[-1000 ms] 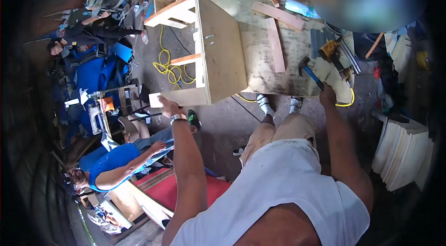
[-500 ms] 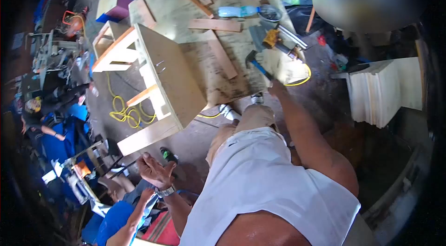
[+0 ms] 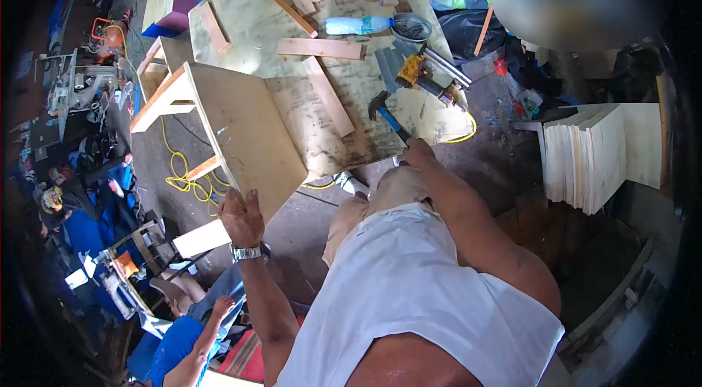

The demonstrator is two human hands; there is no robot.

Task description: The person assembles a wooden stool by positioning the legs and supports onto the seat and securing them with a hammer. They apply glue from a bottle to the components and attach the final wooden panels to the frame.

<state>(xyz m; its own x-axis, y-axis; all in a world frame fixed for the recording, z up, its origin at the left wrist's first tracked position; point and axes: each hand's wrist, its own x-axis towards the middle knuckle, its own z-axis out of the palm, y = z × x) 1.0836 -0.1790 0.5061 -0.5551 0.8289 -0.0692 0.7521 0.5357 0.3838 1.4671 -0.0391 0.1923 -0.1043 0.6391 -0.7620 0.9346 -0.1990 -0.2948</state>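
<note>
In my right hand (image 3: pixel 419 154) is a hammer (image 3: pixel 387 116), gripped by its handle, with the dark head over the near part of the plywood worktable (image 3: pixel 248 51). My left hand (image 3: pixel 243 220), a metal watch (image 3: pixel 246 252) at its wrist, is at the lower corner of a wooden box frame (image 3: pixel 252 120). Its thumb lies on the panel side and its fingers on the other side of the edge, partly hidden. The frame has a broad plywood panel and open slats, and leans against the table side.
On the table are loose wood strips (image 3: pixel 327 95), a plastic bottle (image 3: pixel 358 25), a bowl of nails (image 3: pixel 412 27) and a yellow nail gun (image 3: pixel 413 71). A yellow hose (image 3: pixel 186 179) coils on the floor. Stacked boards (image 3: pixel 585 157) stand right; a person in blue (image 3: pixel 172 347) is lower left.
My left hand has risen from below the frame to its lower corner and closed on the edge. The hammer stays in my right hand. The view has shifted slightly.
</note>
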